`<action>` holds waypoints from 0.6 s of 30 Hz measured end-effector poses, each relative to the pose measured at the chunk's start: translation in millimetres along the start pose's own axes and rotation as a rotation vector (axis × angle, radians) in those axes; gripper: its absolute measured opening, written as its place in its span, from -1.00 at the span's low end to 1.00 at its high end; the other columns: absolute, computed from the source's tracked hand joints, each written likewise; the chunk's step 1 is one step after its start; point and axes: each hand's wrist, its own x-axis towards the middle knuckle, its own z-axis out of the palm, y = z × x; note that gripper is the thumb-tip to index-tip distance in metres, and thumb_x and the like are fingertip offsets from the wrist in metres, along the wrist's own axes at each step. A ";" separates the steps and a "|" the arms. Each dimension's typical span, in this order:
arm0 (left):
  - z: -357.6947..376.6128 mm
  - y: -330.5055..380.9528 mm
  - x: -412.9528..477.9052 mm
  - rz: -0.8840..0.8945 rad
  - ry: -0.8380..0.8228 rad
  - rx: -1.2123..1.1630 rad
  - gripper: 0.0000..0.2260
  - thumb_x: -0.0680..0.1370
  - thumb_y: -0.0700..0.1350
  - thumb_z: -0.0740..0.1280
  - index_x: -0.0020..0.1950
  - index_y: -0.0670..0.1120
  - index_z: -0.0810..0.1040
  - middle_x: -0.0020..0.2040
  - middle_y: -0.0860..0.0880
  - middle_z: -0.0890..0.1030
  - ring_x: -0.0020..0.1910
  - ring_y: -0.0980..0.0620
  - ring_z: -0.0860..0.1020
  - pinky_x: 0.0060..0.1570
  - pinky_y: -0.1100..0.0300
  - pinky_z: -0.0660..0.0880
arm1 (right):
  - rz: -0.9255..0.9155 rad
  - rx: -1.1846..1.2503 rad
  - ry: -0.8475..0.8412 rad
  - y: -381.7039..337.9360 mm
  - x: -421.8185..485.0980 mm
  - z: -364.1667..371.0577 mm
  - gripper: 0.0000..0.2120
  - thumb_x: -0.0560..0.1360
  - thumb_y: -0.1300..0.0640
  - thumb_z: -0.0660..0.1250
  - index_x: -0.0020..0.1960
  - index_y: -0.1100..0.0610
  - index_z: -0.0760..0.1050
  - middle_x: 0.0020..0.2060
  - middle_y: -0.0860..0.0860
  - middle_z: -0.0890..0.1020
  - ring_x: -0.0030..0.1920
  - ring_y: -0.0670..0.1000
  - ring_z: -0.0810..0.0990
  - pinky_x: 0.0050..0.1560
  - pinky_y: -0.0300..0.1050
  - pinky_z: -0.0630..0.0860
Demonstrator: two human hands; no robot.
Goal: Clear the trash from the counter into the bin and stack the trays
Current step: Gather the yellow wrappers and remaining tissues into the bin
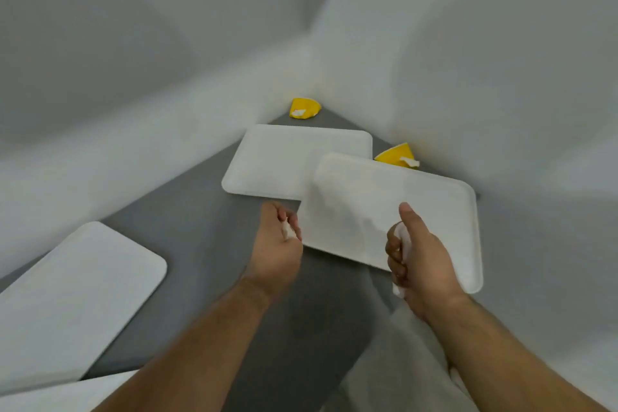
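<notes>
My left hand is closed around a small crumpled white paper scrap, just left of the nearest white tray. My right hand grips a wad of white tissue over that tray's near edge, thumb up. This tray overlaps a second white tray behind it. A third white tray lies at the lower left. Two crushed yellow cups with white paper in them rest against the walls: one in the far corner, the other behind the near tray.
The grey counter narrows into a corner between two white walls. Another white edge shows at the bottom left. Light trousers appear at the bottom right below the counter edge. No bin is in view.
</notes>
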 end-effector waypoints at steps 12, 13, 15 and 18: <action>306.5 41.7 -144.1 -0.021 -0.446 -0.061 -0.83 0.52 -0.44 0.37 0.07 -0.28 0.51 0.09 -0.29 0.63 0.05 -0.11 0.63 0.09 0.03 0.62 | -0.001 0.221 0.245 49.2 -89.2 -340.7 -0.63 0.46 0.56 0.07 0.02 0.21 0.49 -0.18 0.13 0.51 -0.18 0.08 0.53 -0.03 0.03 0.52; 331.7 37.2 -152.2 -0.069 -0.456 -0.069 -0.81 0.52 -0.41 0.40 0.09 -0.24 0.53 0.09 -0.27 0.65 0.02 -0.08 0.63 0.06 -0.01 0.62 | 0.014 0.237 0.250 56.7 -92.5 -365.7 -0.60 0.44 0.58 0.10 0.08 0.22 0.51 -0.15 0.14 0.54 -0.15 0.09 0.56 0.03 0.07 0.54; 375.8 21.3 -166.4 -0.193 -0.481 -0.077 -0.77 0.52 -0.35 0.43 0.13 -0.14 0.56 0.08 -0.16 0.68 -0.01 -0.03 0.65 -0.03 0.00 0.66 | 0.054 0.238 0.273 78.9 -96.7 -409.6 -0.54 0.41 0.58 0.18 0.18 0.21 0.52 -0.06 0.20 0.60 -0.10 0.14 0.61 0.09 0.12 0.56; 432.0 -15.7 -175.6 -0.306 -0.473 -0.037 -0.73 0.49 -0.28 0.49 0.13 -0.10 0.52 0.04 -0.13 0.70 -0.11 0.02 0.67 -0.18 0.10 0.66 | 0.118 0.209 0.355 122.4 -91.2 -456.8 -0.56 0.44 0.49 0.26 0.20 0.10 0.54 0.08 0.20 0.64 0.05 0.19 0.65 0.14 0.16 0.59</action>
